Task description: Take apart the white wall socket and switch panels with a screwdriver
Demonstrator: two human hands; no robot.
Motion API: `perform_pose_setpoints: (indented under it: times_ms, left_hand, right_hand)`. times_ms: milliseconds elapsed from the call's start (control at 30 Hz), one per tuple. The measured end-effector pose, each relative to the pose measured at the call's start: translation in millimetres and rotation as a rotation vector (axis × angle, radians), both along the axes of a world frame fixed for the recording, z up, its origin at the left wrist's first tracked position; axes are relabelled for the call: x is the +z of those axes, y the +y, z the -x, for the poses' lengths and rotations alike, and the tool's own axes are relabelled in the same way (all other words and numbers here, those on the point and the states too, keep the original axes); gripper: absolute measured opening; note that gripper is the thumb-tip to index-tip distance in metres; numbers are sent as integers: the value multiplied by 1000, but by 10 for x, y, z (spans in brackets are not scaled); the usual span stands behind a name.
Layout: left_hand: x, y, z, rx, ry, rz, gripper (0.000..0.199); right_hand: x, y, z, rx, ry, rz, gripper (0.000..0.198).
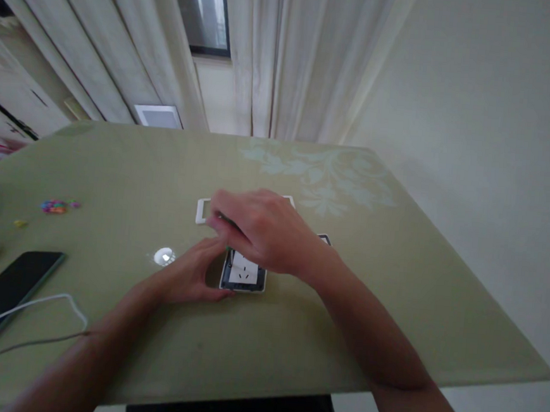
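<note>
Right fingers: thumb and index of the right hand [261, 230] curled together, apparently pinching a slim dark tool [227, 219]; most of it hidden, type unclear.
Left fingers: left hand [191, 272] in a wide C, thumb at the socket's near-left corner, index by its far-left side; gap between palm and socket. Looks like a steadying hold; exact index contact covered.
Wall socket: white-faced module with dark surround [244, 271], flat on the table, slot holes facing up. Lies below and on the near side of the right fingers, directly right of the left palm. Both hands on it or just above; left is the one touching for sure.
Socket axis: near edge runs left-right; far end under the right hand, so long axis can't be told.
White frame: white frame [200, 211] beyond the right hand, partly covered.
Dark-edged piece: dark-edged piece [324, 239] sticks out behind the right wrist, mostly hidden.
Left side of table: small colored beads [56, 206], black phone [11, 293], white cable [49, 298] crossing it.
Surface: pale green tabletop [414, 306], floral print at far right.
</note>
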State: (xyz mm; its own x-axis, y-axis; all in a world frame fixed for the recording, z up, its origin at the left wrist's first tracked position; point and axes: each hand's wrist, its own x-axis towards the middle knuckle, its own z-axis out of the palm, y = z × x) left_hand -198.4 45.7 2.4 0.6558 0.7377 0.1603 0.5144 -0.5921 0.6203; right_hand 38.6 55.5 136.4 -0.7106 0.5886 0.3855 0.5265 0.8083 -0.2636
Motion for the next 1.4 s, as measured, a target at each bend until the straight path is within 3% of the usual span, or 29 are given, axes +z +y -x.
perform_pose_setpoints:
  times_ms: [67,100,233,267,400,533,667,800,867,967,1067,1167,1233,1333,1400]
  left_hand:
    - [-21,8,4,-14,-9,-14,72]
    - [-29,11,6,-21,-10,-17,72]
    - [-44,20,12,-20,15,-14,73]
    - [-44,20,12,-18,24,-16,73]
    - [-29,10,4,-26,8,-39,71]
    - [-6,-4,-3,-23,2,-51,68]
    - [18,-14,-2,-17,28,-55,65]
    - [51,-33,-9,-14,42,-60,65]
    - [64,-42,-17,-13,25,-49,63]
    - [63,-39,-25,-20,-5,-11,55]
    - [37,-29,-6,-12,-27,-3,67]
    - [10,-38,44,5,-112,39,85]
    - [-1,-56,76,48,-212,87,69]
    - [-9,-64,78,114,-299,118,34]
    - [-15,-46,38,130,-332,121,31]
  right_hand:
    - [-12,16,-6,151,70,36,26]
    - [-20,27,-8,159,96,62,29]
    - [-52,81,6,-202,91,77,31]
    - [-56,90,11,-218,89,58,32]
    - [-39,70,16,83,110,-12,25]
    - [-23,4,30,-111,18,-54,28]
    - [-35,-10,52,15,56,-59,28]
    - [-37,-4,62,-116,37,-52,31]
    - [-31,-11,60,-36,45,-22,25]
    - [-30,-27,59,31,70,-7,34]
    - [-42,-27,62,-95,56,-58,34]
    - [-60,-14,60,-5,82,-34,34]
    - [-77,0,61,57,118,-15,43]
    - [-109,28,71,43,163,-39,35]
    - [-120,41,79,53,190,-28,32]
